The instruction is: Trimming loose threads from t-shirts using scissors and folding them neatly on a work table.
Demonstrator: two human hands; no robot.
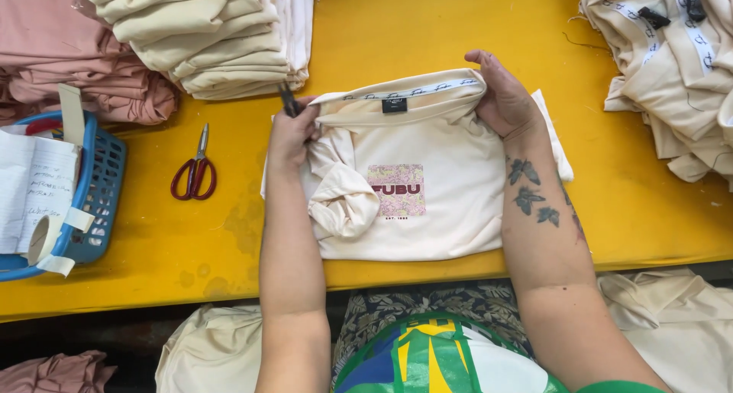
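While both hands work at its neckline, a cream shirt [427, 187] lies on the yellow table [427, 26], close to the near edge, with part of its cloth bunched into a knot on the left. A small black rectangular label [394, 105] sits at the middle of the collar, under a pale printed neck tape [416, 90]; lower down, a square pink print [396, 190] with dark red lettering marks the chest. The left hand [290, 133] is closed on the collar's left end and also holds a small dark tool [289, 100], too small to tell apart. The right hand [500, 95] curls over the collar's right end, gripping the cloth. Red-handled scissors [195, 170] lie just left of the shirt. A blue plastic basket [95, 202] with handwritten paper slips [34, 187] stands at the table's left edge. Folded cream garments [206, 34] and pink ones [69, 49] are stacked behind, and more cream shirts [672, 64] with black tags lie at the right.
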